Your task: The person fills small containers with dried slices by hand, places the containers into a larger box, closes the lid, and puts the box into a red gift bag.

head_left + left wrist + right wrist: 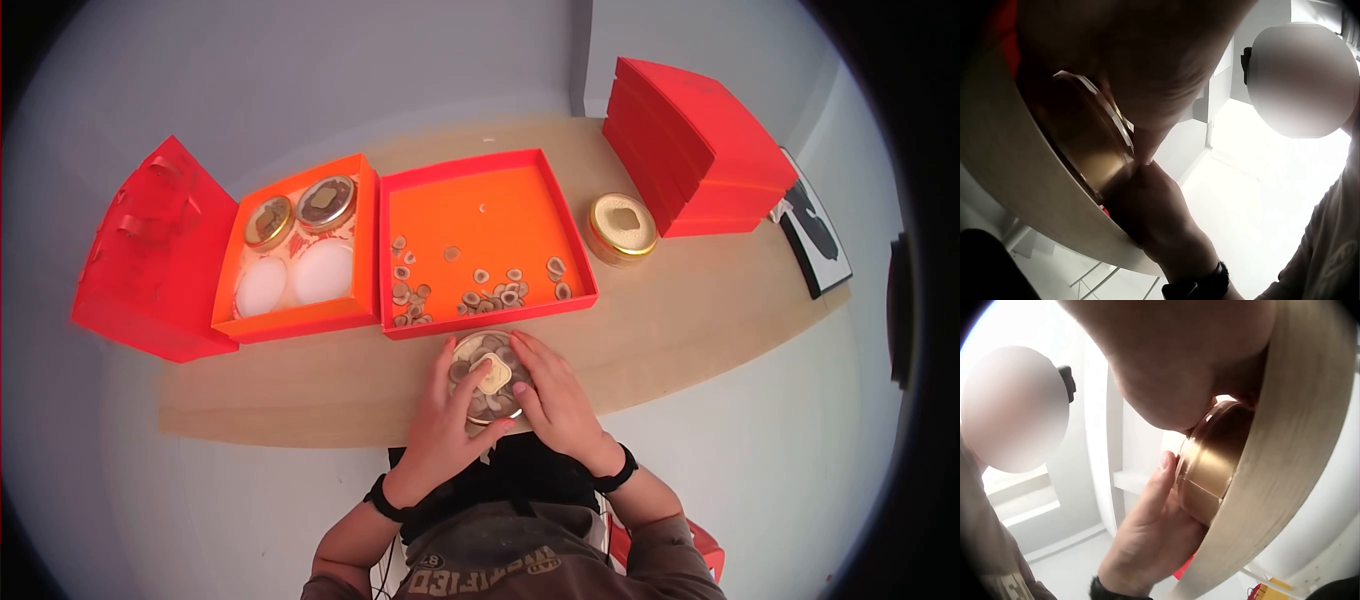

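Note:
Near the table's front edge in the head view stands a round tin [497,407] with a clear lid, dark-edged slices inside and a cream-gold label [491,373] on top. My left hand [440,430] grips its left side, one finger on the label and the thumb at the near rim. Around the right side curls my right hand [567,405], its thumb by the lid edge. The left wrist view shows the tin's gold wall [1088,150] between left hand [1147,56] and right hand [1157,212]; the right wrist view shows that wall [1210,469], with right hand [1191,362] and left hand [1154,531].
Behind the tin lies a red tray [470,323] with an orange inside and scattered slices. To its left, an open gift box [290,326] holds two tins and two white rounds. A pale tin [622,226], stacked red boxes [700,150] and a black-and-white item [815,235] are at the right.

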A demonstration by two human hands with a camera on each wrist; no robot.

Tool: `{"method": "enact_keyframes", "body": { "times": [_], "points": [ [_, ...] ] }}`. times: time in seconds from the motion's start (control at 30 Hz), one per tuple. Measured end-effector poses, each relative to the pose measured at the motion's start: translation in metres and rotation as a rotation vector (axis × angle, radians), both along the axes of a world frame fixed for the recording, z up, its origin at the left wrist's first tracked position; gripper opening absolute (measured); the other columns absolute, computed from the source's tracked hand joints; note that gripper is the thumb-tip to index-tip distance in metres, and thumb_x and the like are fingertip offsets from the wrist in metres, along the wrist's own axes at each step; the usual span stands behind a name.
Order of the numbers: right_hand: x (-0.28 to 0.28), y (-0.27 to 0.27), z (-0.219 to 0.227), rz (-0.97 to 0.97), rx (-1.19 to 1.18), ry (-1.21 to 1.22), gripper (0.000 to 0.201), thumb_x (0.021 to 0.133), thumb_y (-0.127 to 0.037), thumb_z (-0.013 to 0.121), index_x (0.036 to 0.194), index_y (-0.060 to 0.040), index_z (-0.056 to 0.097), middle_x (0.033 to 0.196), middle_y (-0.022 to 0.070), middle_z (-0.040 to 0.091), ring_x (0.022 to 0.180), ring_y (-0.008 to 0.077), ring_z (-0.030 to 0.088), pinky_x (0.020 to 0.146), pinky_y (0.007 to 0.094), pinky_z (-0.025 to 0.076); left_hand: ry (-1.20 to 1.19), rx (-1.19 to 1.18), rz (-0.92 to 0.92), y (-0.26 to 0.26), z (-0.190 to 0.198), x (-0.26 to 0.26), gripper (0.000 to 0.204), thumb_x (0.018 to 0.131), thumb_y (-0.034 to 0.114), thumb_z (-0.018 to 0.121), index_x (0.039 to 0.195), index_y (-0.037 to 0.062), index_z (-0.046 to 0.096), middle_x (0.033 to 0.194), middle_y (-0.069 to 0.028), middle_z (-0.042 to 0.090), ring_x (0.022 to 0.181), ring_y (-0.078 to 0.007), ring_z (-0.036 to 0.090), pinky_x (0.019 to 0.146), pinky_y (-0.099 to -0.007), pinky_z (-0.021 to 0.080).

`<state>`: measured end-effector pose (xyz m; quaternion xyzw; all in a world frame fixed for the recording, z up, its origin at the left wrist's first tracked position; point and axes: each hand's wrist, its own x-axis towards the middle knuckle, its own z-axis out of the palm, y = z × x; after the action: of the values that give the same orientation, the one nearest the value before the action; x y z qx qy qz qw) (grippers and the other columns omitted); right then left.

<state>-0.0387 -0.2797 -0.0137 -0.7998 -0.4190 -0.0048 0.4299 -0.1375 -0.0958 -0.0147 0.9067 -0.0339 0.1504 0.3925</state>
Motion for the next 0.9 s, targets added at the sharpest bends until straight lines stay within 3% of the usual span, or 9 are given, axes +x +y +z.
{"method": "enact_keyframes", "body": {
  "times": [0.1,0.17,0.37,0.57,0.6,0.63,0.7,0.8,0.9],
  "points": [
    [0.001,0.000,-0.006,0.027,0.084,0.135,0.056,0.097,-0.008,0.060,0.149,0.0012,0.042,0.150,0.0223,0.047,0.136,0.0375,0.049,0.114,0.0441,0.037,-0.006,-0.091,-0.002,0.000,-0.006,-0.001,0.075,0.081,0.029,0.086,0.143,0.0112,0.049,0.161,-0.0295,0.021,0.148,-0.0476,0.029,0.117,-0.0522,0.034],
    [-0.001,0.000,-0.012,0.095,0.360,0.577,0.060,0.096,-0.002,0.062,0.152,-0.0011,0.039,0.154,0.0194,0.045,0.142,0.0294,0.045,0.118,0.0404,0.035,-0.037,-0.097,0.002,-0.003,-0.004,-0.004,0.075,0.080,0.026,0.087,0.143,0.0115,0.049,0.162,-0.0294,0.018,0.149,-0.0476,0.028,0.118,-0.0521,0.033],
    [-0.007,-0.004,-0.018,0.197,0.568,0.667,0.064,0.095,0.001,0.066,0.152,-0.0029,0.037,0.157,0.0162,0.041,0.144,0.0278,0.042,0.120,0.0416,0.033,-0.119,-0.138,0.019,-0.011,-0.002,-0.011,0.084,0.076,0.020,0.091,0.146,0.0127,0.045,0.165,-0.0300,0.006,0.152,-0.0479,0.020,0.121,-0.0528,0.028],
    [-0.011,-0.004,-0.018,0.188,0.640,0.724,0.068,0.090,0.006,0.068,0.150,-0.0049,0.038,0.155,0.0183,0.041,0.143,0.0288,0.043,0.118,0.0435,0.037,-0.144,-0.407,0.013,-0.010,-0.008,-0.016,0.095,0.078,0.024,0.089,0.154,0.0103,0.034,0.165,-0.0310,-0.003,0.155,-0.0479,0.003,0.123,-0.0544,0.020],
    [-0.012,-0.003,-0.018,0.151,0.664,0.742,0.068,0.090,0.007,0.069,0.150,-0.0050,0.038,0.154,0.0176,0.041,0.143,0.0286,0.043,0.117,0.0432,0.038,-0.136,-0.321,0.044,-0.010,-0.007,-0.017,0.104,0.080,0.017,0.087,0.160,0.0107,0.021,0.166,-0.0278,0.003,0.156,-0.0411,0.011,0.123,-0.0531,0.023],
    [-0.012,-0.002,-0.018,0.110,0.688,0.759,0.069,0.090,0.007,0.069,0.150,-0.0052,0.037,0.153,0.0170,0.042,0.143,0.0284,0.042,0.116,0.0429,0.039,-0.139,-0.319,0.048,-0.011,-0.008,-0.016,0.104,0.080,0.017,0.087,0.160,0.0107,0.021,0.166,-0.0278,0.003,0.156,-0.0411,0.011,0.123,-0.0531,0.023],
    [-0.014,0.003,-0.016,0.095,0.697,0.763,0.070,0.090,0.007,0.069,0.150,-0.0054,0.037,0.152,0.0165,0.042,0.143,0.0279,0.042,0.116,0.0426,0.040,-0.101,-1.054,-0.032,-0.019,-0.013,-0.013,0.108,0.084,0.006,0.082,0.162,0.0106,0.008,0.163,-0.0235,0.017,0.152,-0.0321,0.026,0.121,-0.0487,0.031],
    [-0.019,0.005,-0.015,0.044,0.696,0.772,0.072,0.090,0.007,0.070,0.151,-0.0058,0.035,0.152,0.0158,0.042,0.143,0.0272,0.041,0.116,0.0422,0.040,-0.027,-1.271,0.029,-0.017,-0.002,-0.017,0.108,0.087,-0.003,0.076,0.162,0.0091,-0.001,0.158,-0.0176,0.030,0.146,-0.0249,0.037,0.119,-0.0438,0.037],
    [-0.020,0.006,-0.004,0.013,0.668,0.749,0.074,0.092,0.003,0.070,0.154,-0.0059,0.030,0.151,0.0149,0.043,0.142,0.0250,0.041,0.115,0.0407,0.040,-0.016,-1.192,-0.046,-0.010,-0.007,-0.017,0.105,0.088,-0.005,0.074,0.162,0.0075,0.001,0.157,-0.0155,0.034,0.145,-0.0255,0.039,0.119,-0.0437,0.038]
  ]
}}
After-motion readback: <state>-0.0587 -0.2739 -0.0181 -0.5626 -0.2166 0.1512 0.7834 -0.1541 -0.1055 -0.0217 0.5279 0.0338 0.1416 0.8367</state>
